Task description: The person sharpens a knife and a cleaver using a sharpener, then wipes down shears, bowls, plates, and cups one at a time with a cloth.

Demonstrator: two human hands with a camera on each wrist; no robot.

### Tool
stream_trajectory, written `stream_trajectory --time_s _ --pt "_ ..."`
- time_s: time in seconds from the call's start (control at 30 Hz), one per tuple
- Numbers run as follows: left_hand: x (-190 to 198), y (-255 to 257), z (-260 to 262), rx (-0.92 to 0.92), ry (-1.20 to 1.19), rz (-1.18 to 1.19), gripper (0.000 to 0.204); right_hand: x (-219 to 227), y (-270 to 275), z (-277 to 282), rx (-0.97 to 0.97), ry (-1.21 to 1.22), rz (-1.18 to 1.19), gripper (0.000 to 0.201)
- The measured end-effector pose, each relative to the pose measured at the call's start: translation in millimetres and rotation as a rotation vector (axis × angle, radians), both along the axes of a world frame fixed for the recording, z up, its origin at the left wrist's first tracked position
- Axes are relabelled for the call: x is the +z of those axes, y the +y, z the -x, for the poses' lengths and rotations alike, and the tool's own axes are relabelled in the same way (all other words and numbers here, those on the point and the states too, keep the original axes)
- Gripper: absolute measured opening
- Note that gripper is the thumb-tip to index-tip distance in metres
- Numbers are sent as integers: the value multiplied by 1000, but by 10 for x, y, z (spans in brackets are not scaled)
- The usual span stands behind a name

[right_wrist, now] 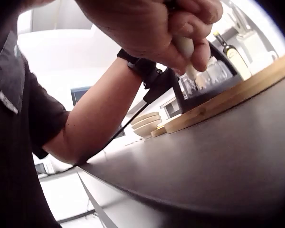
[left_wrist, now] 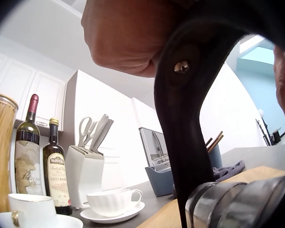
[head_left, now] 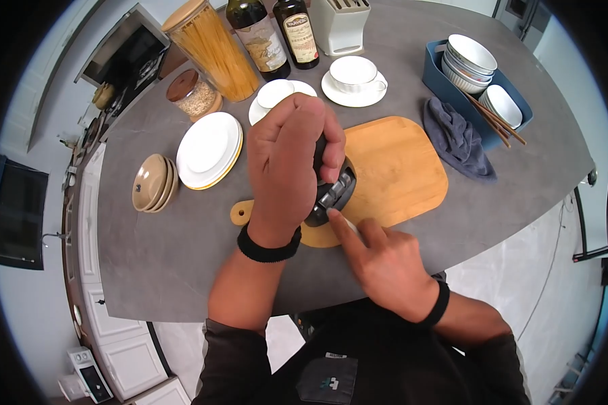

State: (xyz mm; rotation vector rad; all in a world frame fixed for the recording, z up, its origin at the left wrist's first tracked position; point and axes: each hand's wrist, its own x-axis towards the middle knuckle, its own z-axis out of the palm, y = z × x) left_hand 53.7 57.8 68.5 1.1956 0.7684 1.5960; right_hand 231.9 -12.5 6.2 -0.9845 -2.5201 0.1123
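Note:
A black knife sharpener [head_left: 341, 192] with metal-lined slots stands on the wooden cutting board [head_left: 398, 169]. My left hand [head_left: 284, 158] grips its arched handle [left_wrist: 183, 109] from above, which the left wrist view shows close up. My right hand [head_left: 395, 273] holds a knife by its pale handle [right_wrist: 184, 46], index finger stretched forward along it. The front end of that handle is right at the sharpener's slots in the right wrist view. The knife's blade is hidden by the fingers and the sharpener.
Stacked plates [head_left: 209, 152] and brown bowls [head_left: 152, 183] stand left of the board. Behind are two cups on saucers [head_left: 353, 96], a pasta jar [head_left: 213, 50], an oat jar [head_left: 194, 94], bottles [head_left: 297, 34] and a knife block [head_left: 340, 27]. A grey cloth [head_left: 456, 138] touches the blue bin [head_left: 439, 64] of bowls and chopsticks.

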Motion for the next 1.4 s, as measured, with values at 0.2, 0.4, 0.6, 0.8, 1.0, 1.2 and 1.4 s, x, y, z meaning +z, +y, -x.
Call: stream_trajectory --time_s 0.2,0.4,0.6,0.8,1.0,1.2,1.4 --pt "-16 74 54 -11 -50 29 35 195 -166 -265 9 -63 35 71" --pt "-35 51 20 -13 -22 -23 36 155 82 106 22 -101 6 61" --pt "-11 33 -10 15 -12 -10 36 174 -20 -98 25 -79 102 75" --pt "-45 62 31 -11 -5 -39 35 236 -24 -183 55 -123 83 76" --pt "-65 53 -1 -5 -40 -52 35 78 100 -10 57 -108 -6 74" --pt "-30 27 -33 4 -8 -45 35 268 -88 -498 109 -90 98 66" --pt "-25 18 -43 15 -9 -20 34 104 85 -229 114 -71 33 69"
